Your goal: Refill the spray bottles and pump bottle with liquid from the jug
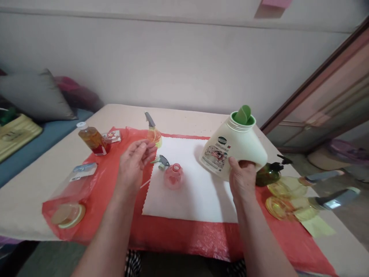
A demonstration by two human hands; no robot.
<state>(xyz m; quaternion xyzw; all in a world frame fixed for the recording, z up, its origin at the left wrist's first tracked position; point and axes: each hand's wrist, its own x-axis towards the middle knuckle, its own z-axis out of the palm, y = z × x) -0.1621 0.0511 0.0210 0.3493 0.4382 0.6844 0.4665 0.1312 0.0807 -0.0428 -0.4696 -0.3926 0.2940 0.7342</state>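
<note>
Head view: the right hand [242,177] clasps the tilted, uncapped jug [235,143] over the sheet [201,204] near the pink bottle [173,179], the left hand [137,158] is half-curled, apparently empty, and overtilting could spill any contents.

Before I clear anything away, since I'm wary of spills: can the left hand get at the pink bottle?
Probably yes: the left hand is near the pink bottle, and the cream jug in the right hand is on the other side. The spray head lies between, so it may need skirting.
</note>
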